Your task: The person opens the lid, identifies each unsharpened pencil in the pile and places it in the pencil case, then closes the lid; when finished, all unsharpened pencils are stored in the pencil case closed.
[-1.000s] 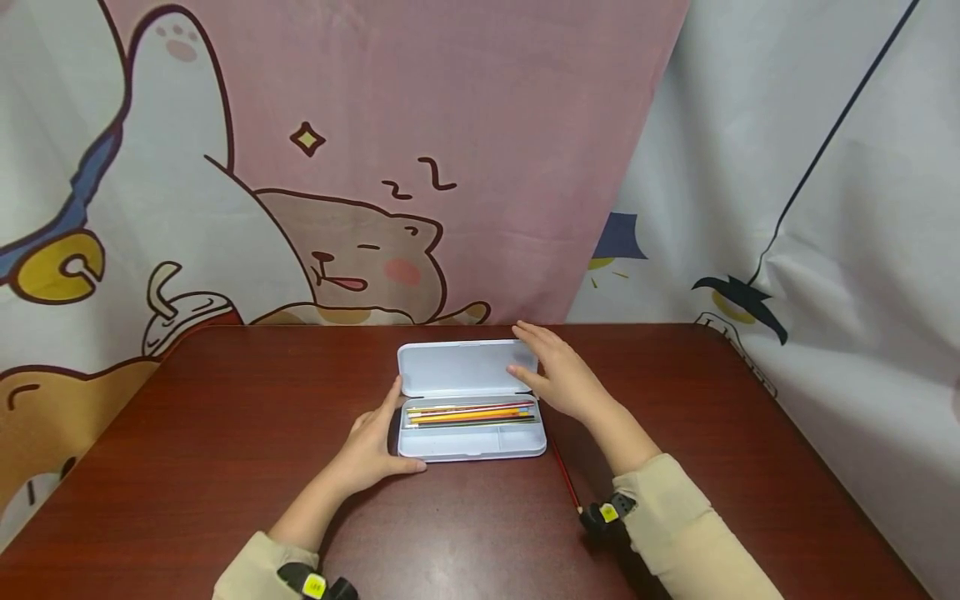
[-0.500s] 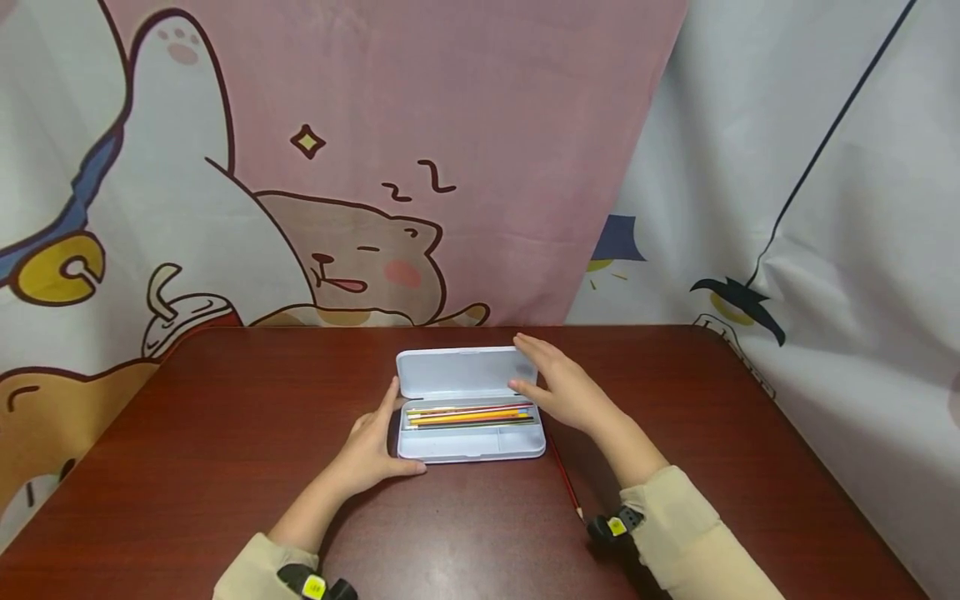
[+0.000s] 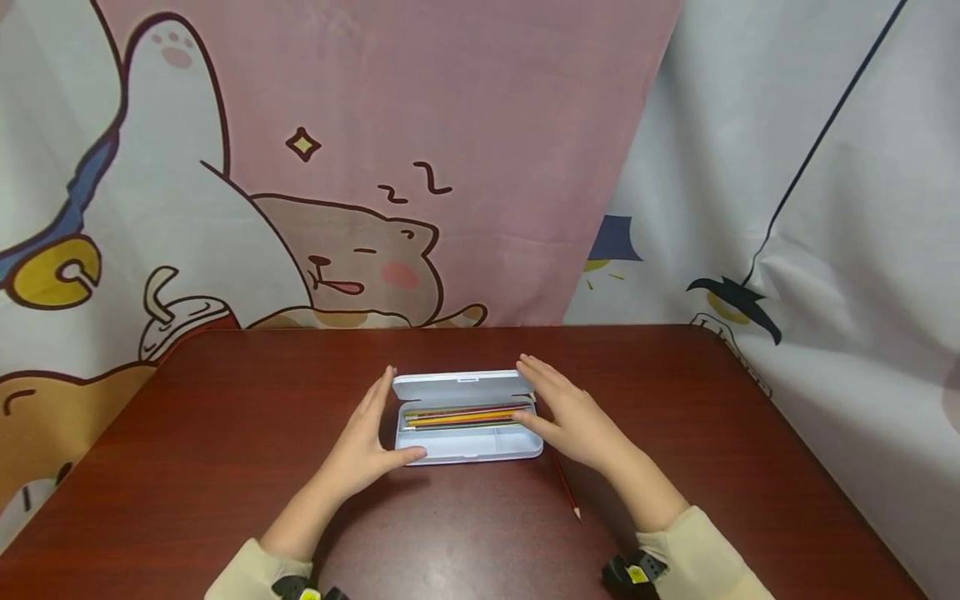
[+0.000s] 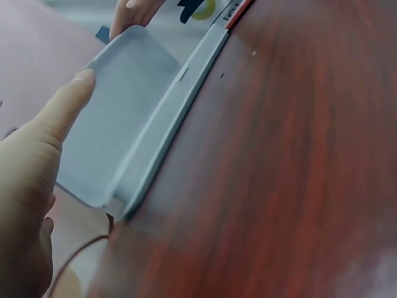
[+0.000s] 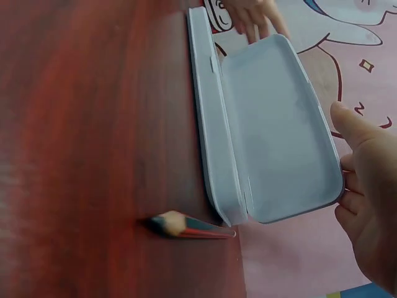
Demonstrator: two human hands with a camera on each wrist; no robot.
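Note:
A white pencil case lies on the table with its lid raised and tilted up at the back. Several pencils lie in its long rear compartment. At the case's left end is my left hand, fingers extended toward the lid's edge and thumb by the front corner. My right hand touches the lid's right end, its fingers behind the lid and its thumb apart in front; the right wrist view shows the lid's inner face beside that hand. A red pencil lies outside the case, below the right hand.
The dark red wooden table extends around the case. Behind it hangs a cartoon-printed cloth, with a white cloth part on the right. Each wrist carries a small black camera.
The lid has swung up from lying back to a steeper tilt. My right hand has moved toward me with it, and the left hand's fingers have risen slightly along the case's left end.

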